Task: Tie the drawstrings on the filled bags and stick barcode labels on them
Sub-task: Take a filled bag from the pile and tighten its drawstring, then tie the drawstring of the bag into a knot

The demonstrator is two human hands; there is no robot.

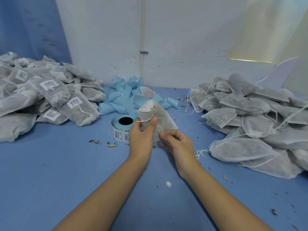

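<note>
Grip, left: left grip curls round the filled bag, with the thumb pressing the drawstring against the fabric.
Grip, right: right grip pinches the strands of that drawstring between thumb and forefinger, just below the left thumb.
Bag in hand: held up off the tabletop between both grips, gathered neck pointing away from me; I see no barcode label on it.
Step, as I judge it: the knot is being made, and labelling comes after.
Doing it well: I'd use the left thumb as an anchor so the neck cannot slacken. I'd draw the strands along the bag and seat the knot against the gathers. String and fabric look thin, so a firm, steady pull with no jerk.
Label roll: lies just beyond the left grip, core hole up, printed barcodes facing me, in easy reach.
Tabletop: blue, strewn with dried leaf crumbs; a white scrap lies between my forearms.
Backing strips: a pale blue heap behind the roll.
Left pile: tied bags wearing barcode labels.
Right pile: bags with trailing strings and no labels visible, so I take them as waiting.
Room: scuffed white wall with a vertical pipe.
</note>
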